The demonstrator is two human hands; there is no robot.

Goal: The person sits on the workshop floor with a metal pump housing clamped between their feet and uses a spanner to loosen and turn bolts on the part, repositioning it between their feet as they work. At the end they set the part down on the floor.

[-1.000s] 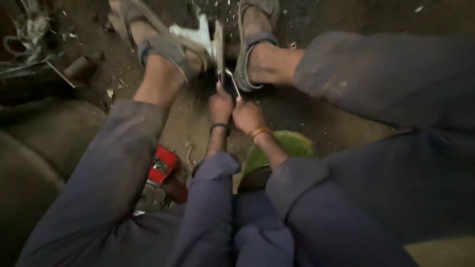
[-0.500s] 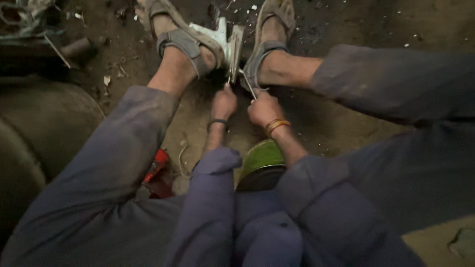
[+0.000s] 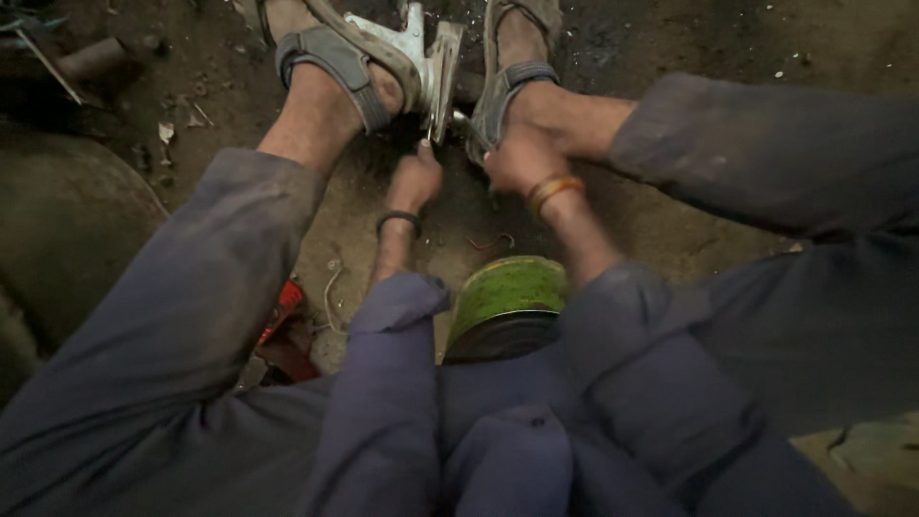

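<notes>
I sit on the dirt floor with both sandalled feet clamping a pale metal bracket [image 3: 421,57] between them. My left hand [image 3: 414,179], with a dark band on its wrist, is closed just below the bracket's lower edge, its fingertips at the metal. My right hand [image 3: 519,158], wearing orange and yellow bangles, is closed beside my right sandal [image 3: 507,91] on a thin metal tool [image 3: 461,119] that touches the bracket. The tool's tip is mostly hidden by my fingers. My left sandal [image 3: 335,62] presses the bracket from the left.
A green round tin [image 3: 507,302] stands between my legs close to my body. A red object [image 3: 285,306] lies under my left knee. A dark rounded mass [image 3: 67,220] fills the left side, with a pipe piece [image 3: 91,57] and scraps beyond it.
The view has dropped and drawn closer to the feet. Both hands stay at the bracket; the right hand has shifted slightly toward the right sandal.
</notes>
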